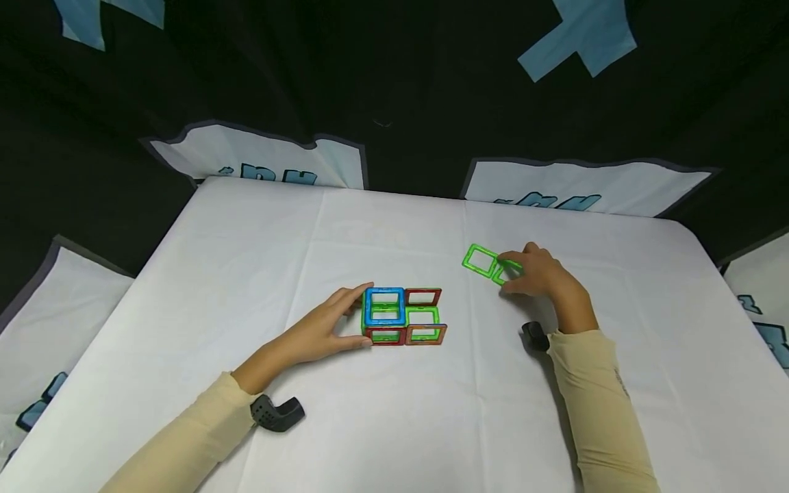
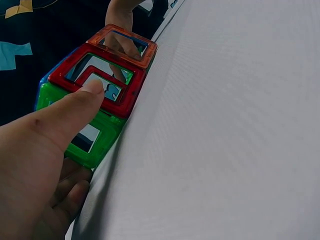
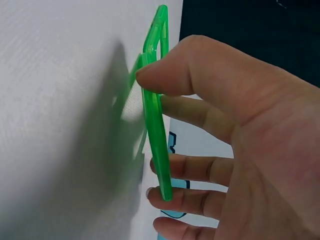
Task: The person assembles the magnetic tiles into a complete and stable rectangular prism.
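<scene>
My left hand (image 1: 314, 332) holds the left end of a block built from square magnetic tiles. Its thumb presses a red tile (image 2: 126, 102) on the near side, and the other fingers reach round the green end tile (image 2: 102, 145). A blue tile (image 1: 368, 307) tops the left half. The right half has no top: a red tile (image 1: 424, 290) stands behind, an orange-brown tile (image 1: 425, 342) in front, and a green tile (image 1: 436, 315) lies between. Off to the right, my right hand (image 1: 539, 274) pinches two joined green tiles (image 3: 155, 130), tilted up from the table.
A white cloth covers the table (image 1: 382, 424), with faint creases. Beyond its far edge hangs a dark curtain (image 1: 407, 89) with blue and white patches. Black devices (image 1: 277, 414) are strapped at both wrists.
</scene>
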The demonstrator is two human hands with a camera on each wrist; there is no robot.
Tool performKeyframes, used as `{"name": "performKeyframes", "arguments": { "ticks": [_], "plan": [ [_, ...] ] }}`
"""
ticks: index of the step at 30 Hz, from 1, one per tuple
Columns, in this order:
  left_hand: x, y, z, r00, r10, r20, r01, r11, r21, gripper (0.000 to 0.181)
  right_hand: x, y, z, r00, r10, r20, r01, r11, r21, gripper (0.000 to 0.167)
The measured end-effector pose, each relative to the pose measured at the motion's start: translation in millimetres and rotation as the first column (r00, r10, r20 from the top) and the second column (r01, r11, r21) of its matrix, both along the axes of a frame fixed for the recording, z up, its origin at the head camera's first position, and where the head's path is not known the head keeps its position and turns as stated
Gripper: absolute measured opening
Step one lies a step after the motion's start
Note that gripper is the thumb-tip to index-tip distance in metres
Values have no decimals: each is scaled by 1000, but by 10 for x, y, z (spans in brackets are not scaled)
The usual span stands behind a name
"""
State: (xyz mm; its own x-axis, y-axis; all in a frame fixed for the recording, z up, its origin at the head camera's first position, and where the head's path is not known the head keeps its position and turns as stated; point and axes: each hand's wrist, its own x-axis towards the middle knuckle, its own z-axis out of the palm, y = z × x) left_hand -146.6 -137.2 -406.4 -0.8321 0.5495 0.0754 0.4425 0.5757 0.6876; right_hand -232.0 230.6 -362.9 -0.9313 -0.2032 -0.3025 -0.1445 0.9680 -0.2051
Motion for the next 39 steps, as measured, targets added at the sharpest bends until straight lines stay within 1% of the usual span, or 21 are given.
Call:
{"name": "performKeyframes", "arguments": {
  "ticks": [4, 7, 11, 15, 21, 25, 30, 33, 39],
  "plan": [
    [3, -8, -15, 1000, 2, -6, -2, 1000, 3, 87, -11, -2, 10, 1000, -20, 22, 20, 1000, 24, 59],
    [0, -11, -14, 1000, 0, -11, 0, 1000, 0, 87, 2, 3, 49, 1000, -9, 19, 8, 1000, 22, 58],
    [-2, -14, -12, 1000, -4, -18, 4, 1000, -2, 87, 49, -4, 141, 999, 45, -8, -45, 999, -17, 57],
    [-4, -20, -27, 1000, -2, -21, 2, 1000, 4, 87, 98, -33, 224, 993, 112, -41, -115, 991, -72, 56],
    [-6, -23, -46, 1000, 1, -26, -1, 1000, 6, 87, 165, -93, 315, 986, 158, -60, -165, 977, -137, 53],
    [-3, -16, -36, 1000, 2, -15, -2, 1000, 1, 87, 233, -150, 382, 982, 170, -76, -180, 972, -149, 54],
    [-3, -4, -25, 1000, 1, -9, -1, 1000, -5, 87, 326, -260, 460, 976, 197, -89, -207, 970, -131, 55],
    [-8, -3, -34, 1000, 0, -13, -1, 1000, -5, 87, 384, -324, 499, 968, 223, -111, -236, 964, -121, 55],
    [-10, -11, -47, 1000, -1, -22, 0, 1000, -10, 87, 478, -435, 528, 954, 265, -143, -285, 947, -148, 55]
  ]
}}
